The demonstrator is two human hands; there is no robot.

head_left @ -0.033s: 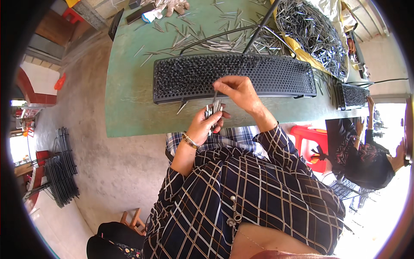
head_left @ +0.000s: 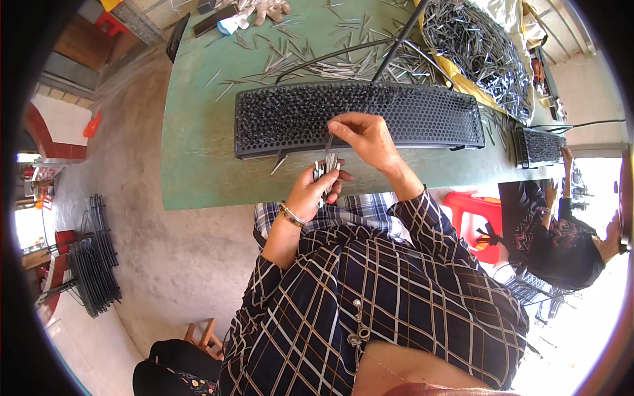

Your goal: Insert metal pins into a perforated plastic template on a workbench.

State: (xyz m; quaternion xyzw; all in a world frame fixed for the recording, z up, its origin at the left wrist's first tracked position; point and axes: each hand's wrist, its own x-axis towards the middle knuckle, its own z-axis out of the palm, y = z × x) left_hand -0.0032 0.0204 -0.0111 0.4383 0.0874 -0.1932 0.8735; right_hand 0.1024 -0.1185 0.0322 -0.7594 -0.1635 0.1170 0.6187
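In my dark checked shirt [head_left: 330, 277], I sit up against the near edge of a green table [head_left: 205, 145]; bracelets [head_left: 291, 214] circle my left wrist, and my left hand [head_left: 310, 193], palm turned up over that near edge, curls partly closed around a bundle of thin metal rods [head_left: 329, 170], their ends fanning upward past my fingers; just beyond, my right hand [head_left: 371, 142] is nearly closed, thumb and forefinger pinching a single thin rod [head_left: 329, 143], which hangs down toward the bundle; whether its lower tip touches the others I cannot tell.

Behind my hands, a long black perforated tray [head_left: 422, 112] lies along the middle of the table, its holes crowded with dark ends toward its left end and plainer toward its right; a few short rods [head_left: 279, 164] stick out below its near edge; a black bar frame [head_left: 396, 47] rises behind it.

Farther back, loose rods [head_left: 343, 68] litter the table toward its far edge; an open sack [head_left: 475, 53] heaped with more rods fills the far right corner, and pale gloves [head_left: 267, 9] lie near the far left corner; by the right edge, a co-worker's hand [head_left: 566, 157] is at a second black tray [head_left: 540, 146].
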